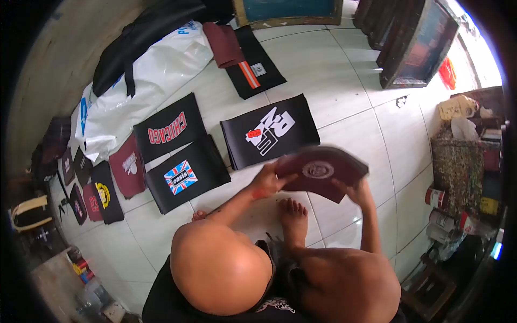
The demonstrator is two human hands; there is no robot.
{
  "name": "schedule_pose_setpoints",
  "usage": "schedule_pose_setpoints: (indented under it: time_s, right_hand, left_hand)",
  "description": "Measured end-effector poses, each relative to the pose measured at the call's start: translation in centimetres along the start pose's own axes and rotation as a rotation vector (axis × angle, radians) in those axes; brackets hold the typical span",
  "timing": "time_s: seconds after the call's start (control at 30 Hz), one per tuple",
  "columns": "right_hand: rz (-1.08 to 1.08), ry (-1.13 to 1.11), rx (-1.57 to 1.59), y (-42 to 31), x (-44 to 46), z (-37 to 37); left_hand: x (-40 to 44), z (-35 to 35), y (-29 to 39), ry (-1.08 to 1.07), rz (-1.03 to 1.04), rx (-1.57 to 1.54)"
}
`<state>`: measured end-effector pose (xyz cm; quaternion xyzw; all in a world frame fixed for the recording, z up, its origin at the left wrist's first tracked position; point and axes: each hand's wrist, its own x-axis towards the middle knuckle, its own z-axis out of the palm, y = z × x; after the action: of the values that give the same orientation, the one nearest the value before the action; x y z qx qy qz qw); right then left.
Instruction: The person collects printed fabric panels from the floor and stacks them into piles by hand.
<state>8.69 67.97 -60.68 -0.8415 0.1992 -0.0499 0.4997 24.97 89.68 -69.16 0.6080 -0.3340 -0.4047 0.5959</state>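
Both of my hands hold a stack of maroon sheets [320, 171] with a round pale print, lifted above the tiled floor and bent a little. My left hand [269, 182] grips its left end, and my right hand [354, 192] has the lower right corner. Just beyond the stack, a black pile with a white and red print [269, 132] lies on the floor. Left of that are a black pile reading CHICAGO [169, 129] and a black pile reading oasis [188, 175]. The edges of the held stack are slightly blurred.
Smaller printed pieces [107, 194] lie at the far left, below a white plastic bag [156, 70]. A maroon piece [222, 46] overlaps a black one with an orange stripe [249, 75]. Wooden frames [417, 48] lean at the upper right; cans [436, 198] stand at the right.
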Motion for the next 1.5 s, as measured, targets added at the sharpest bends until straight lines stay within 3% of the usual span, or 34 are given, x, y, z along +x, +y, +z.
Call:
schedule_pose_setpoints:
  time_s: [0.03,0.1,0.17,0.37,0.43,0.83,0.97,1.07,1.13,1.27,1.33,1.5]
  right_hand:
    - [-0.019,-0.046,0.033,-0.3,1.7,-0.4]
    - [0.082,-0.307,-0.048,-0.1,6.3,-0.4]
    - [0.098,-0.397,-0.113,-1.8,10.9,0.1]
    - [0.395,-0.711,0.216,2.0,19.8,5.4]
    - [0.468,-0.671,-0.039,3.8,20.9,6.6]
    - [0.402,-0.609,-0.080,1.8,20.2,6.2]
    - [0.411,-0.577,-0.079,2.0,20.0,6.2]
    - [0.523,-0.562,0.164,3.6,19.7,6.6]
    - [0.471,-0.397,-0.091,2.1,19.3,6.0]
    - [0.346,-0.268,-0.236,2.1,18.0,4.2]
    - [0.095,-0.053,-0.343,2.8,18.2,3.6]
    - [-0.103,0.081,-0.308,0.4,22.1,5.8]
  left_hand:
    - [0.2,-0.7,1.6,0.136,0.049,0.023]
    - [0.4,-3.3,1.9,0.138,-0.162,-0.279]
    - [0.6,-5.8,2.2,0.212,-0.251,-0.464]
    - [2.9,-11.1,-2.8,0.369,-0.417,-0.549]
    - [3.1,-11.7,-3.4,0.415,-0.455,-0.580]
    - [3.2,-11.8,-2.6,0.423,-0.523,-0.602]
    - [3.4,-11.8,-3.0,0.480,-0.462,-0.624]
    - [3.2,-12.2,-1.6,0.423,-0.424,-0.492]
    - [3.6,-12.7,0.8,0.352,-0.661,0.225]
    - [1.6,-13.1,1.3,0.496,-0.436,0.534]
    - [0.4,-13.1,2.3,0.563,-0.385,0.451]
    - [-2.0,-12.4,1.7,0.696,-0.232,0.366]
